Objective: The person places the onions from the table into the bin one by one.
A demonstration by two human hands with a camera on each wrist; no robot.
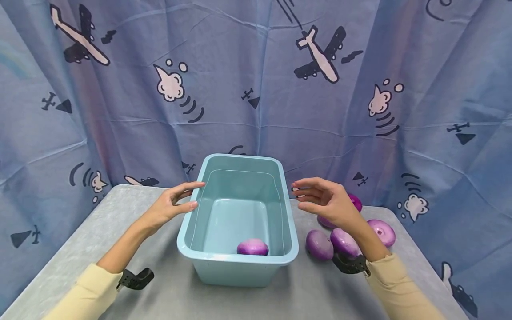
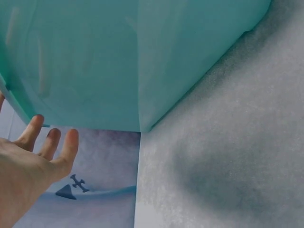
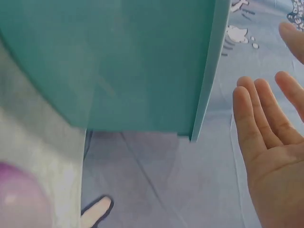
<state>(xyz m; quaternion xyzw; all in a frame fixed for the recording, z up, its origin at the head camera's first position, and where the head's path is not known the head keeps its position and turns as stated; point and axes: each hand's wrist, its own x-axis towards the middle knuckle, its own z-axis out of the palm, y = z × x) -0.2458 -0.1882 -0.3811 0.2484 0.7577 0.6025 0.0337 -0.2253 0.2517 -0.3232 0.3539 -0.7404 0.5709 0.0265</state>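
A light blue plastic tub [image 1: 238, 257] stands on the table, and one purple onion [image 1: 253, 247] lies inside it near the front wall. My left hand [image 1: 168, 206] is at the tub's left rim, thumb and fingers extended and spread, holding nothing. In the left wrist view its fingertips [image 2: 71, 137] show beside the tub's outer wall. On the other side my right hand [image 1: 326, 202] hovers just off the right rim, fingers loosely bent and nothing in them. The right wrist view shows a gap between that hand and the tub wall [image 3: 133, 66].
Several more purple onions lie right of the tub, among them one onion [image 1: 319, 245] near its wall and another [image 1: 382, 232] farther right, partly behind my right forearm. Behind the grey table [image 1: 136, 249] hangs a blue curtain [image 1: 224, 120] with airplane prints.
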